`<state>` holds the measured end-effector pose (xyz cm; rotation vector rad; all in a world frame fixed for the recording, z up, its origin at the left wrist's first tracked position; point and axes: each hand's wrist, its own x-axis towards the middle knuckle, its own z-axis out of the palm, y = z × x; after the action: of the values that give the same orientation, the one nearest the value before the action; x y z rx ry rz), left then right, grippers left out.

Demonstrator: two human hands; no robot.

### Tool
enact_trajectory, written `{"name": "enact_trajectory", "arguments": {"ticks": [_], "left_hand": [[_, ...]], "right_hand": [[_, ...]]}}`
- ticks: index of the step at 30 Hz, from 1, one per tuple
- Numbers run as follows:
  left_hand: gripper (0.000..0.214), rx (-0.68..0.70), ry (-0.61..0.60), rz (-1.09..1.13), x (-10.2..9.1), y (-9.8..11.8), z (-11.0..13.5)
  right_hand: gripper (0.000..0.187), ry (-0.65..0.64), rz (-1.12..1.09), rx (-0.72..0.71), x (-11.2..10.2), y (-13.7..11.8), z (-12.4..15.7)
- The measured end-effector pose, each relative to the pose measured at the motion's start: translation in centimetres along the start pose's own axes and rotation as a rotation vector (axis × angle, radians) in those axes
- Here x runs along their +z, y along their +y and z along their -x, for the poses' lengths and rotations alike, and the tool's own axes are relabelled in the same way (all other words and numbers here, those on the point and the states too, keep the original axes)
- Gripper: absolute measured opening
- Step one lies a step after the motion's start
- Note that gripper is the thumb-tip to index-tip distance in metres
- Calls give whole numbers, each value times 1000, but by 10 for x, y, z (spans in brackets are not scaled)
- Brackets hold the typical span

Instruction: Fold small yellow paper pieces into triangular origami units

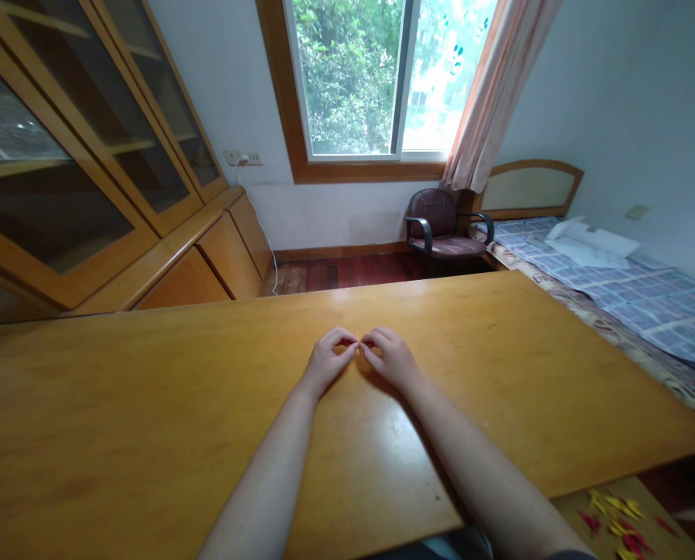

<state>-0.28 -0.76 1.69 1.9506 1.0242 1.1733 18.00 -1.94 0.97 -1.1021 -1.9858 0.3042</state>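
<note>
Over the middle of the wooden table (149, 404), both my hands meet, fingertips nearly touching. Between them is a tiny, thin yellow-orange folded paper (358, 347), mostly covered by the fingers; its exact shape is too small to make out. My left hand (327, 359) pinches it from the left with thumb and forefinger. From the other side, my right hand (391, 356) pinches it the same way. Several small folded paper cranes (616, 509), yellow and red, lie on a lower surface at the bottom right.
The table's right edge runs close to a bed (644, 295) with a checked cover and white sheets on it. Beyond the far edge stands a brown armchair (441, 225) below the window. A glass-fronted cabinet (91, 155) lines the left wall.
</note>
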Motion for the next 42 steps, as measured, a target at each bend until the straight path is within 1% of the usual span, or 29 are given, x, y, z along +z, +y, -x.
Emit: {"name": "enact_trajectory", "arguments": {"ticks": [4,9,16,20,22,24,27,30,32,39,42], "left_hand": [[12,-25,-20,54,2,-1,1],[19,-15,-34,52,3,-3,1],[15,-38,-45,10,5,-2,2],[13,-99,-9,27,6,-9,2],[16,-133,18,93,6,-13,2],[18,-160,35,163,6,-16,2],[21,-208,51,253,5,-19,1],[23,-252,62,319,4,-21,0],[24,-268,67,350,3,-21,-1],[23,-284,71,348,2,-20,-2],[23,-277,81,333,2,-22,-2]], "right_hand": [[11,16,-37,29,1,2,0],[11,33,-88,55,0,2,-1],[10,27,-127,42,3,4,-1],[7,44,-116,12,3,5,-1],[6,59,-147,20,3,5,-2],[9,59,-213,43,4,5,-2],[16,12,-322,124,7,7,-1],[18,-60,-404,250,10,9,1],[20,-81,-440,294,11,10,2],[25,-107,-478,285,9,6,0],[22,-107,-452,270,8,5,-1]]}}
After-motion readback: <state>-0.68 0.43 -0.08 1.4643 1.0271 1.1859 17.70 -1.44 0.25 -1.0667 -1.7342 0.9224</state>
